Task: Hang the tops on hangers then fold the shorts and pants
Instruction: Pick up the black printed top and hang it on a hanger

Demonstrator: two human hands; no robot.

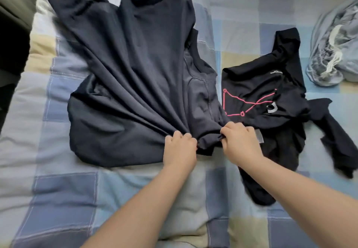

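Both of the person's bare forearms reached out over the patchwork quilt (64,189) of blue, grey and cream squares that covered the bed. The left hand (179,148) and the right hand (240,143) sat close together near the middle of the bed, each with its fingers curled tight around the near edge of a large navy garment (131,69). The cloth bunched between the two fists and fanned out in long creases toward the far left corner of the bed. From where I stood I could not tell whether it was a top or a pair of pants. Just beside it on the right, touching its edge, lay a crumpled black top (257,96) with a pink line drawing (249,102) on it, one part trailing toward the right edge of the bed. A small grey label (259,138) showed against the black cloth right behind the right hand's knuckles. Well apart from both, against the far right edge, sat a rumpled pale blue-grey bundle (333,53) of fabric with a whitish strip running through it.
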